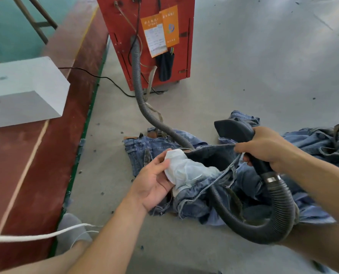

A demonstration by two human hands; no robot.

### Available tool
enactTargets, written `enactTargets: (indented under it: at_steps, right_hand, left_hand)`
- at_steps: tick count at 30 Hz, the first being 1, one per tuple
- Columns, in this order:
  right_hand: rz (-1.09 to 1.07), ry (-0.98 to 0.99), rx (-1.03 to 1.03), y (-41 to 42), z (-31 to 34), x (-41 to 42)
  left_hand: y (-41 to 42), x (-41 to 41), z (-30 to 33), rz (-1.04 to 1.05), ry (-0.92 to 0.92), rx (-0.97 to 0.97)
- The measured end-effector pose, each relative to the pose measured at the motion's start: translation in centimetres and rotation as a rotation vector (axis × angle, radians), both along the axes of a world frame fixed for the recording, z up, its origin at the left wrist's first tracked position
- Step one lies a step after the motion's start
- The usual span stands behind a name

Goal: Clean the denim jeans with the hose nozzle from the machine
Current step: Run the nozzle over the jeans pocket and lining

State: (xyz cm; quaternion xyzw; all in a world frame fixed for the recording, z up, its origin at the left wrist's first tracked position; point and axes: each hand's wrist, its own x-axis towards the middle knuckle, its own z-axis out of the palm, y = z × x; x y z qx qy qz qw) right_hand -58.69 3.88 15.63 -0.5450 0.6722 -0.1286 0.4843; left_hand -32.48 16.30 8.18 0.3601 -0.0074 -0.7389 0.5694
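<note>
In front of the red metal machine (145, 36), your left hand (152, 182) is gripping the white pocket lining (184, 169) of the blue denim jeans (202, 194); your right hand (263, 147) is grasping the black plastic hose nozzle (236, 129) and pinching the waistband.

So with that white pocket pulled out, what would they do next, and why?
Probably swing the black hose nozzle down onto the white pocket lining: the left hand holds it out, while the right hand grips the nozzle handle, its mouth aimed away.

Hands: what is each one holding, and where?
The left hand holds the white pocket lining pulled out of the jeans. The right hand grips the black hose nozzle by its neck and pinches the jeans' waistband edge.
</note>
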Motion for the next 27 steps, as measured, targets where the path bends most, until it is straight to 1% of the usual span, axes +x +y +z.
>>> enactTargets:
  at_steps: [5,9,13,15,16,17,19,20,21,22,23,24,25,26,27]
  right_hand:
    - [-0.008,-0.016,0.001,0.2,0.2,0.0]
    - [0.015,0.007,-0.004,0.3,0.1,0.1]
    - [0.011,0.008,0.004,0.3,0.2,0.3]
    - [-0.001,-0.003,0.013,0.3,0.3,0.3]
    - [-0.002,-0.007,0.019,0.3,0.4,0.3]
    - [0.002,-0.008,0.023,0.4,0.5,0.4]
    - [0.025,0.000,0.022,0.6,0.6,0.6]
    - [0.043,0.009,0.019,0.8,0.6,0.7]
    - [0.063,0.020,0.015,1.0,0.7,0.9]
    - [0.086,0.032,0.011,1.1,0.7,1.0]
    - [0.111,0.046,0.006,1.3,0.8,1.0]
    - [0.140,0.061,0.001,1.5,0.8,1.0]
    - [0.172,0.078,-0.004,1.7,0.9,1.0]
    - [0.202,0.098,-0.010,1.9,1.0,1.0]
    - [0.223,0.116,-0.013,2.1,1.0,0.9]
  left_hand:
    - [0.0,0.3,0.2,-0.005,0.025,-0.043]
    - [-0.2,0.6,0.6,0.047,0.010,-0.047]
    - [0.1,0.9,0.4,0.040,0.035,-0.108]
    - [0.2,1.4,0.2,0.029,0.027,-0.103]
    - [0.2,1.5,0.1,-0.004,-0.037,-0.078]
    - [0.1,1.5,0.0,-0.061,-0.169,-0.037]
    - [0.0,1.0,-0.4,-0.229,-0.569,0.020]
    - [0.3,0.6,-0.6,-0.353,-0.767,0.012]
    - [0.6,0.0,-0.9,-0.523,-0.930,-0.022]
    - [1.1,-0.7,-1.1,-0.754,-1.050,-0.054]
    - [1.6,-1.2,-1.6,-1.006,-1.152,-0.090]
    - [2.0,-1.6,-2.1,-1.178,-1.219,-0.124]
    - [2.2,-1.9,-2.7,-1.238,-1.280,-0.141]
    - [2.2,-2.1,-3.2,-1.155,-1.345,-0.127]
    - [2.2,-2.0,-3.5,-0.957,-1.426,-0.051]
